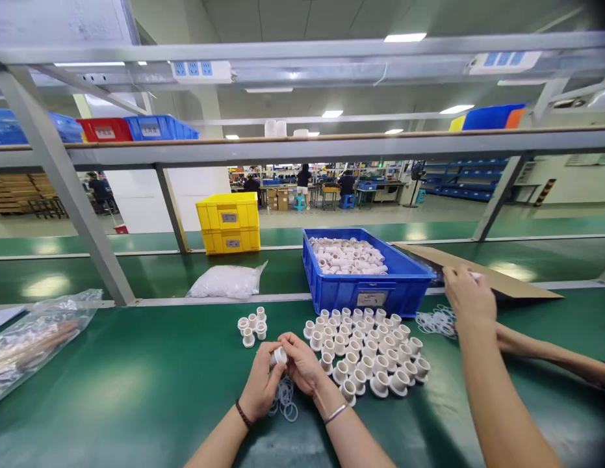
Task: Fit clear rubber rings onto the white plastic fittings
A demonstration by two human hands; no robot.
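Near the middle of the green table, my left hand [261, 385] is closed around a white flanged plastic sleeve [279, 356]. The fingertips of my right hand [302, 365] pinch at the sleeve's edge; whether a ring sits between them cannot be made out. Partly under my hands lies a small heap of thin white rings [284, 400]. To the right, many more white flanged sleeves [365, 365] stand in a dense group, flange down. A few others form a small cluster [248, 337] beyond my left hand.
A blue bin [370, 286] of white parts stands behind the group. At right, another person's hands [470, 296] work beside a cardboard sheet [492, 273] and more rings [436, 322]. A filled plastic bag [227, 281], yellow crates [229, 224] and a clear bag [34, 344] lie leftward.
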